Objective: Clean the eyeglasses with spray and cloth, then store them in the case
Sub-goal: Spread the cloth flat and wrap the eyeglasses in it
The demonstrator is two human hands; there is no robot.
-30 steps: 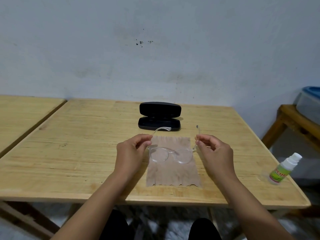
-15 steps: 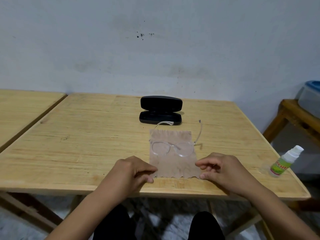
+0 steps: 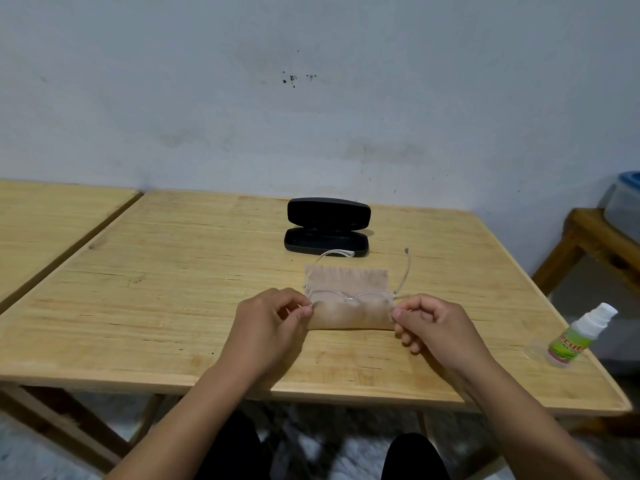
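Toward the middle of the bench, a little right of centre, a beige cleaning cloth lies folded up from its near edge over the lower part of a pair of clear-framed eyeglasses. The glasses rest on the cloth with their lenses partly covered; both temples are unfolded and point toward the far edge, the left one reaching the front of the case and the right one rising beyond the cloth's right side. The left hand pinches the raised flap of cloth at its left end between thumb and forefinger, and the right hand pinches the flap at its right end the same way, the other fingers curled under. Behind the cloth, toward the far edge, a black eyeglasses case stands open, its lid tilted up at the back and its tray facing the person. Near the right edge of the bench, well apart from the cloth, a small spray bottle with a white nozzle and a green label stands tilted. A second wooden table sits just beside the bench on the left.
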